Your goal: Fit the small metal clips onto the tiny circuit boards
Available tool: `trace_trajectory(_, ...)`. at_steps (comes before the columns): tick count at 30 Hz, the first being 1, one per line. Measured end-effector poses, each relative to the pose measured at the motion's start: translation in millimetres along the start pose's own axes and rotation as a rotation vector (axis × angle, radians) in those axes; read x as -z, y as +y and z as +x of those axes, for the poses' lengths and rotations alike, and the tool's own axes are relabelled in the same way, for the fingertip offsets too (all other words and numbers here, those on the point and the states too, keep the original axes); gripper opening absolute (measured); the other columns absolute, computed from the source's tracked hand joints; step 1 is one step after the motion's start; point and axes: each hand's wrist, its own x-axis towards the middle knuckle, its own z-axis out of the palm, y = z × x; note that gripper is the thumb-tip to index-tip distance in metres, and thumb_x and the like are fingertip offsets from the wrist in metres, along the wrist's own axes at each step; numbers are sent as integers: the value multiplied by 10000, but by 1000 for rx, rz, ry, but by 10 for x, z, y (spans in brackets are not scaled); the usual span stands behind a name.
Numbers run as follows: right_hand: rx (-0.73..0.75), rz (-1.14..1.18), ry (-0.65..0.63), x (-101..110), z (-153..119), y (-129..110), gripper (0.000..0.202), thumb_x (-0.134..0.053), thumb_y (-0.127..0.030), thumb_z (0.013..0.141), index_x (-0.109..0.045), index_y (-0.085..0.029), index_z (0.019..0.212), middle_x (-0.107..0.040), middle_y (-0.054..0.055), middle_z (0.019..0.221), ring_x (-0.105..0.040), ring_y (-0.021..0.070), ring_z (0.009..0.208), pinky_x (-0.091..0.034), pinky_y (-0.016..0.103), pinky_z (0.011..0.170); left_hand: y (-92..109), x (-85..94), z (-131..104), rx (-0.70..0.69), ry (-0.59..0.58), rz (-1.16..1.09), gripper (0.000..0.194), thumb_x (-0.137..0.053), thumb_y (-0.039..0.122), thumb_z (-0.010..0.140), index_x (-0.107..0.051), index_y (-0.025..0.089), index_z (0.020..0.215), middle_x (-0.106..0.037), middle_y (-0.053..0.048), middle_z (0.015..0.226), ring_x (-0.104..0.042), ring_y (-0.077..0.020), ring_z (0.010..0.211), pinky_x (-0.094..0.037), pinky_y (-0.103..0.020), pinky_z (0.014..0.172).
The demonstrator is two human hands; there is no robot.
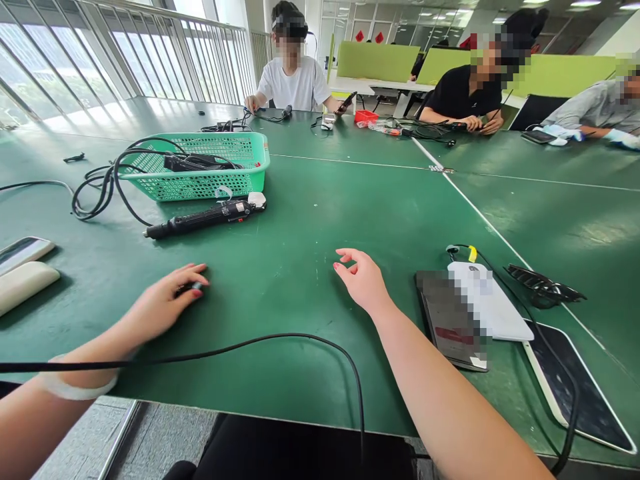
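Observation:
On the left part of the green table, my left hand is curled around a small dark object with a greyish tip, mostly hidden by the fingers. My right hand hovers near the middle of the table, its fingers slightly bent and apart, holding nothing. Beyond my left hand lies a black electric screwdriver with a cable, in front of a green mesh basket that holds black devices and cords.
A black cable crosses the near table. At right are a dark box, a white device, a tablet and black glasses. Two pale devices lie far left. Several people sit across the table.

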Motion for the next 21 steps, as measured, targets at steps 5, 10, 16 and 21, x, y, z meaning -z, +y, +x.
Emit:
trace_trajectory(5, -1, -15, -24, -2, -5, 7, 338, -545, -344, 791, -609, -211, 1095, -583, 34, 990, -473, 84, 555, -453, 308, 644, 767, -543, 197, -270, -212, -109, 197, -493, 349, 833, -631, 227, 901, -476, -47, 1416, -312, -249, 1376, -235, -436, 1119)
trace_trajectory(10, 6, -37, -42, 10, 14, 41, 342, -551, -359, 787, -606, -208, 1089, -604, 26, 965, -481, 83, 539, -449, 303, 632, 1504, -729, 452, -49, -300, -751, 252, -516, 373, 844, -595, 178, 983, -597, -119, 1250, -567, -242, 1108, -399, -413, 956)
trace_trajectory(16, 78, -187, -127, 25, -12, 11, 265, -547, -334, 810, -641, -222, 1031, -618, 23, 964, -490, 87, 552, -445, 291, 612, 1508, -677, 599, -7, -263, -1138, 262, -640, 325, 789, -646, 192, 1015, -633, -66, 1105, -564, -137, 882, -403, -295, 802)
trace_trajectory(21, 196, -280, -197, -19, -74, -90, 206, -592, -274, 797, -680, -236, 979, -639, 28, 919, -542, 126, 655, -460, 317, 684, 1343, -857, 669, 75, -273, -1065, 239, -620, 273, 794, -654, 156, 1000, -621, -24, 799, -441, -69, 583, -353, -236, 575)
